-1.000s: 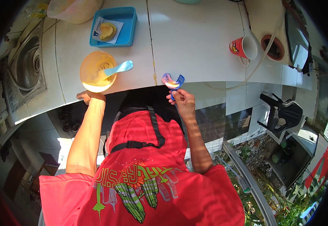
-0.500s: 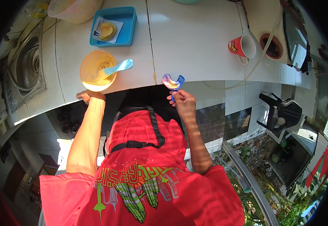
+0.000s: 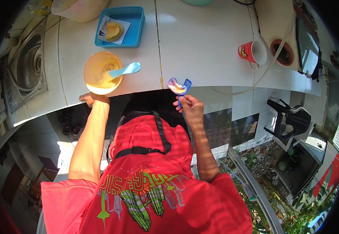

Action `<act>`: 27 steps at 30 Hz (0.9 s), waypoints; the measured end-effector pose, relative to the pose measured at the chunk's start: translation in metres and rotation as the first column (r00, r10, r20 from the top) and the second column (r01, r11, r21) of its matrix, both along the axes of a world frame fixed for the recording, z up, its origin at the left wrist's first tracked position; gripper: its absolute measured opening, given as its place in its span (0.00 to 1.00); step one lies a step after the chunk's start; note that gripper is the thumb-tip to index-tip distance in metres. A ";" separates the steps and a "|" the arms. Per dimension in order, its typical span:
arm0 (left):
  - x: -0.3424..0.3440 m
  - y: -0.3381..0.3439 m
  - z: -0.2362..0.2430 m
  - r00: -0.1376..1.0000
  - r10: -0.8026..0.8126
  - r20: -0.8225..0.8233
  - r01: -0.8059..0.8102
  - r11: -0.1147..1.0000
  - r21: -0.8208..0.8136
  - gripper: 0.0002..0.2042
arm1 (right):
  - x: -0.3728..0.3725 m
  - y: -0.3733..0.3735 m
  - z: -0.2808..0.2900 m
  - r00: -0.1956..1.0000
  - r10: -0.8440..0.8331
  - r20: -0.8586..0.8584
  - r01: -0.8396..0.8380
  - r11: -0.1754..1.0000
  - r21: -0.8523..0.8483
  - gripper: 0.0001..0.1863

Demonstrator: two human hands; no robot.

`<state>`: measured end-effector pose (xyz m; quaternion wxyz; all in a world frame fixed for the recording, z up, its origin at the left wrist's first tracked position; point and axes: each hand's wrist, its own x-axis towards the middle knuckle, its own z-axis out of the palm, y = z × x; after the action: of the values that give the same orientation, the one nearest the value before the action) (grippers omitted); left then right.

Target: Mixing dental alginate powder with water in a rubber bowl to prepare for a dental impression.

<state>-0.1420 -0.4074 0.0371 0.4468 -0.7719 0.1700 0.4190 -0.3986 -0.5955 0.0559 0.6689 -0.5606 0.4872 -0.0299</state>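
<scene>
My right hand (image 3: 191, 107) pinches the handle of a blue perforated dental impression tray (image 3: 187, 83) just off the counter's front edge. A pale pink and cream paste (image 3: 176, 87) lies in the tray's curve. At the counter edge, right under the near side of an orange-yellow bowl (image 3: 88, 70), is my left hand (image 3: 93, 99). Most of its fingers are hidden, so its grip does not show. Inside the bowl is a yellowish smear, and a light blue spatula (image 3: 127, 69) leans in it with its handle over the right rim.
A blue basket (image 3: 137, 33) behind the bowl holds a paper packet and a yellowish cast-like piece (image 3: 113, 31). To the left is a metal sink (image 3: 25, 72). A red mug (image 3: 246, 52) stands on the right, near a pale hose (image 3: 268, 65). A black chair (image 3: 294, 119) is lower right.
The counter and its things sit slightly further right in the picture. My right hand with the impression tray has dropped a few pixels; both hands otherwise keep their places.
</scene>
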 end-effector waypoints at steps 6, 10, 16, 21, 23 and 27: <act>0.001 0.016 -0.029 0.989 0.118 0.085 -0.112 0.991 -0.070 0.33 | 0.000 0.001 0.002 0.999 -0.004 0.048 0.005 1.000 -0.017 0.10; 0.000 0.023 -0.044 0.936 0.303 0.180 -0.268 0.944 -0.195 0.35 | 0.000 0.000 0.002 1.000 -0.005 0.030 0.004 1.000 0.023 0.11; 0.000 0.033 -0.073 0.566 0.755 0.331 -0.475 0.627 -0.618 0.38 | 0.000 0.001 0.002 0.998 0.006 0.055 -0.007 1.000 0.014 0.10; -0.004 0.036 -0.079 0.421 0.838 0.347 -0.452 0.526 -0.720 0.40 | -0.002 0.003 0.002 0.999 0.008 0.037 -0.007 1.000 -0.002 0.10; -0.004 0.037 -0.079 0.460 0.819 0.342 -0.480 0.554 -0.681 0.42 | -0.003 0.003 0.001 0.998 0.013 0.055 -0.014 1.000 0.019 0.11; -0.002 0.048 -0.093 0.609 0.737 0.295 -0.538 0.656 -0.529 0.44 | -0.003 0.004 0.001 1.000 0.020 0.022 -0.019 1.000 -0.015 0.11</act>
<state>-0.1441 -0.3589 -0.0560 0.1281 -0.9308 -0.1616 0.3017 -0.4019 -0.5914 0.0568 0.6706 -0.5697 0.4739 -0.0331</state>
